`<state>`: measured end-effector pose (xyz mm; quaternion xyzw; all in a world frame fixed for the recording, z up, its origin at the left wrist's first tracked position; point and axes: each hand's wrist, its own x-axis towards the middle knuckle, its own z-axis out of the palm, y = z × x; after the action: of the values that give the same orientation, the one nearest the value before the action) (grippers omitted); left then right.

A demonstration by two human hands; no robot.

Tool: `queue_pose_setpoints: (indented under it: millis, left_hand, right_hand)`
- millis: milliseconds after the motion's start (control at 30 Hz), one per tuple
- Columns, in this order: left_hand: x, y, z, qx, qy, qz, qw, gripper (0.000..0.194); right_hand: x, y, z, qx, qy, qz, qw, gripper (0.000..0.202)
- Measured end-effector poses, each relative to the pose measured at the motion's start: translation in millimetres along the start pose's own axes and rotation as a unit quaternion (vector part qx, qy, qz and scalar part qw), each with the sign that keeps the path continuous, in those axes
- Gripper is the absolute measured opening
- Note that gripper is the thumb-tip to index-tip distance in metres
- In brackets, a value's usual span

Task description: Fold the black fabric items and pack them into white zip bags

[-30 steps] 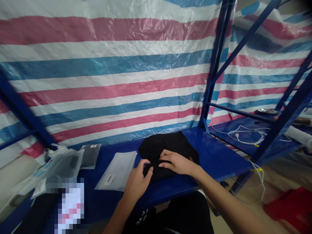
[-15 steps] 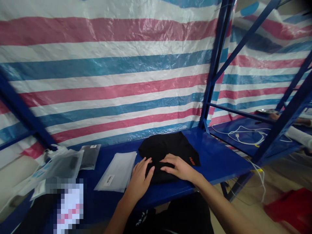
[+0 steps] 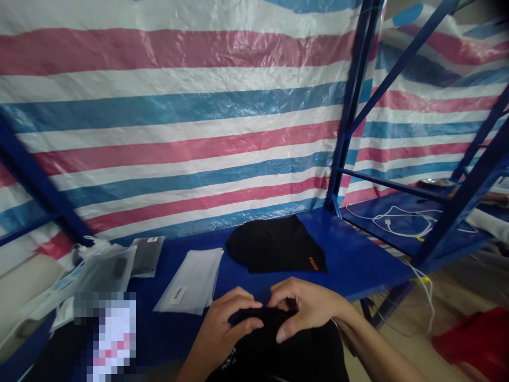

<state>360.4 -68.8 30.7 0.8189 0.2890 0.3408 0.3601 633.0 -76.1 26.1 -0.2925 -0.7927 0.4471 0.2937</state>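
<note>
At the near edge of the blue table (image 3: pixel 350 239), we hold our left hand (image 3: pixel 230 321) and right hand (image 3: pixel 308 310) facing each other, fingers bent, a narrow gap between them. The left clamps one black cloth (image 3: pixel 268 318) between curled fingers and thumb; the right pinches it too, thumb slanting down. Its lower end blends into dark clothing (image 3: pixel 314 358). Toward the table's far side lies one lettered black fabric piece (image 3: pixel 274 244); toward its left, we see one pile of translucent sleeves (image 3: pixel 194 281), their number unclear, and at least two bagged packets (image 3: pixel 148 257).
</note>
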Motion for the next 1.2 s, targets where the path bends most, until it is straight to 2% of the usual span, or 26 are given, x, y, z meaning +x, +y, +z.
queue_pose_setpoints:
  millis: [67, 100, 167, 233, 300, 367, 467, 667, 767, 833, 900, 1067, 1133, 1200]
  left_hand:
    - [-1.7, 4.0, -4.7, 0.004, -0.012, -0.014, 1.000, 0.020]
    - [-1.8, 3.4, -8.9, 0.017, 0.000, -0.025, 1.000, 0.022]
    - [-1.0, -4.9, -21.3, 0.076, 0.068, -0.066, 0.993, 0.032]
    - [-0.3, -21.6, -37.4, 0.178, 0.159, -0.129, 0.962, 0.040]
    - [-1.3, -42.0, -53.3, 0.282, 0.198, -0.190, 0.919, 0.045]
    - [-3.9, -59.7, -65.1, 0.349, 0.177, -0.224, 0.892, 0.041]
    - [-7.2, -72.9, -71.5, 0.387, 0.126, -0.240, 0.882, 0.029]
    - [-6.4, -70.5, -63.8, 0.434, 0.132, -0.228, 0.861, 0.018]
    - [-7.4, -69.1, -64.5, 0.434, 0.121, -0.252, 0.856, 0.029]
    - [-7.6, -67.7, -67.8, 0.432, 0.107, -0.262, 0.856, 0.039]
    - [-4.9, -65.2, -72.0, 0.443, 0.111, -0.241, 0.856, 0.040]
    - [26.4, -55.2, -80.4, 0.474, 0.182, -0.158, 0.847, 0.044]
    - [47.2, -53.0, -80.9, 0.463, 0.183, -0.130, 0.857, 0.047]
    - [68.3, -53.6, -78.6, 0.452, 0.181, -0.114, 0.866, 0.046]
  right_hand:
    - [-0.8, 0.5, 4.2, 0.040, 0.011, -0.010, 0.999, 0.045]
    - [-1.3, 1.6, 6.2, 0.057, 0.019, -0.016, 0.998, 0.044]
    - [-2.7, 5.0, 9.7, 0.088, 0.038, -0.022, 0.995, 0.043]
    - [-4.6, 10.4, 12.5, 0.130, 0.054, -0.011, 0.990, 0.040]
    - [-6.8, 17.3, 15.0, 0.176, 0.067, 0.015, 0.982, 0.037]
    - [-9.0, 24.8, 16.9, 0.200, 0.081, 0.044, 0.975, 0.036]
    - [-11.4, 33.9, 18.3, 0.190, 0.120, 0.074, 0.972, 0.040]
    - [-11.6, 38.9, 15.6, 0.181, 0.174, 0.088, 0.964, 0.047]
    - [-6.6, 33.8, 5.2, 0.151, 0.189, 0.075, 0.967, 0.046]
    - [2.2, 27.8, -8.1, 0.126, 0.196, 0.057, 0.971, 0.045]
    - [18.0, 21.2, -25.8, 0.108, 0.200, 0.035, 0.973, 0.044]
    - [83.9, 18.2, -68.7, 0.100, 0.223, -0.032, 0.969, 0.040]
    - [110.5, 27.0, -77.7, 0.168, 0.257, -0.065, 0.950, 0.040]
    - [128.9, 39.7, -81.6, 0.265, 0.280, -0.075, 0.919, 0.048]
